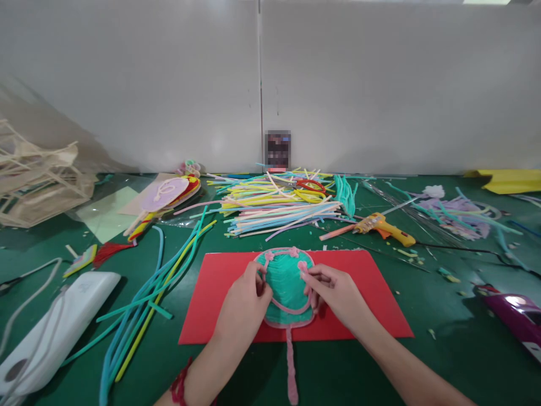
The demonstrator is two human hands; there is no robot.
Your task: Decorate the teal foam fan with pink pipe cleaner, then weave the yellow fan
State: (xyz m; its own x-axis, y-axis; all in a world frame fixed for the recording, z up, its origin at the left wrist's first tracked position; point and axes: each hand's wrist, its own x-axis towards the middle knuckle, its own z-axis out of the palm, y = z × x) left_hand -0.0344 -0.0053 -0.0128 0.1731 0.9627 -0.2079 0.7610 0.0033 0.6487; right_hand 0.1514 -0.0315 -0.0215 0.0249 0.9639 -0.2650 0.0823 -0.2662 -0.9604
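Left hand (244,300) and right hand (335,291) on pink trim (291,310) of teal fan (285,282)

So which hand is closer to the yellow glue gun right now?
Right. The right hand holds the right edge of the teal fan, below and left of the glue gun; the left hand holds the fan's left edge, farther off.

Left hand (246,298), right hand (333,293): fingers curled, pinching.
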